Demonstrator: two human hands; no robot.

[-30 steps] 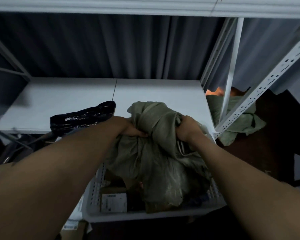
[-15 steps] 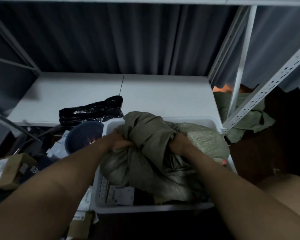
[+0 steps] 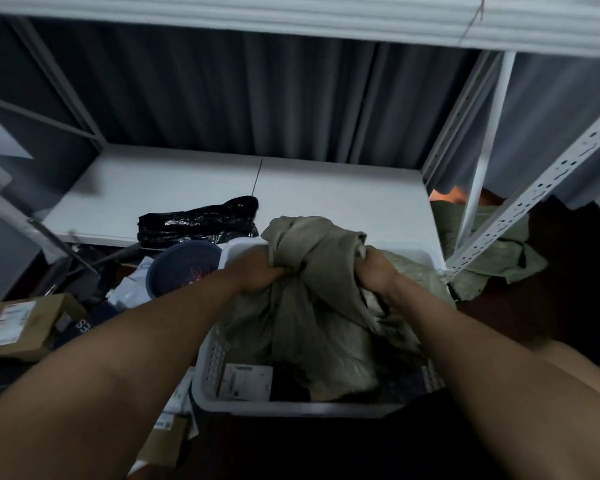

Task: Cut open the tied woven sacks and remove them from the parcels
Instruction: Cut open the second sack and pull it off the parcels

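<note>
An olive-green woven sack (image 3: 312, 271) bulges over a white plastic basket (image 3: 291, 407) in front of me. Its top is bunched into a thick twisted knot. My left hand (image 3: 260, 271) grips the sack on the left of the knot. My right hand (image 3: 374, 271) grips it on the right. Both arms reach forward from the bottom corners. Inside the basket, under the sack, a labelled parcel (image 3: 245, 381) shows at the front left. No cutting tool is visible.
A white shelf board (image 3: 326, 192) lies behind the basket with a black plastic bag (image 3: 198, 223) on it. A blue round tub (image 3: 184, 268) and a cardboard box (image 3: 21, 323) sit left. More green sacking (image 3: 492, 254) lies right, behind a perforated upright (image 3: 534, 192).
Both hands keep their grip on the sack's knot. The sack was lowered into the basket after the first frame, and the view has shifted slightly since.
</note>
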